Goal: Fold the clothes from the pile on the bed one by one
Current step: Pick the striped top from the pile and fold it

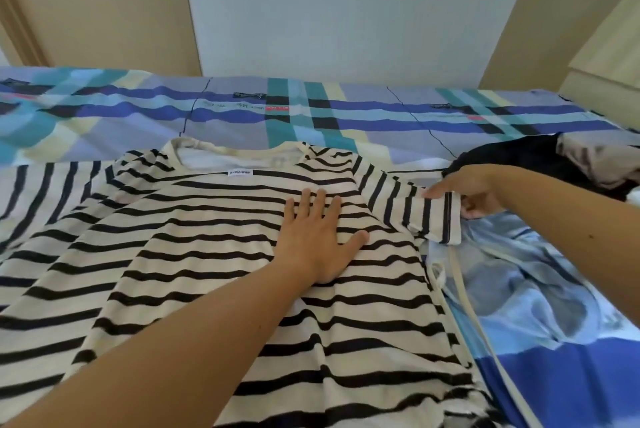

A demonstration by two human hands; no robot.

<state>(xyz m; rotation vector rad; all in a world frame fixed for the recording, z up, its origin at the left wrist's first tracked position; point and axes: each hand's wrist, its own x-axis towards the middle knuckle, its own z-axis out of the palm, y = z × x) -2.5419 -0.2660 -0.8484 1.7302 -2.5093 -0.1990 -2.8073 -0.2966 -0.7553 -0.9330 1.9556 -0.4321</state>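
Matt cloth across a bed, smooth hard surfaces behind.
Soft, matt, lightly creased knit on the striped shirt, with a small white fabric label; smooth matt cloth on the plaid bedsheet; crumpled pale blue garment with faint sheen; black garment in matt cloth; pale matt wall; smooth beige wood-look panel.

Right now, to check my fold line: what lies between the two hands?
Only the shirt: its sleeve spans from the flat left hand to the right hand, which grips the sleeve's end. The head view shows this.
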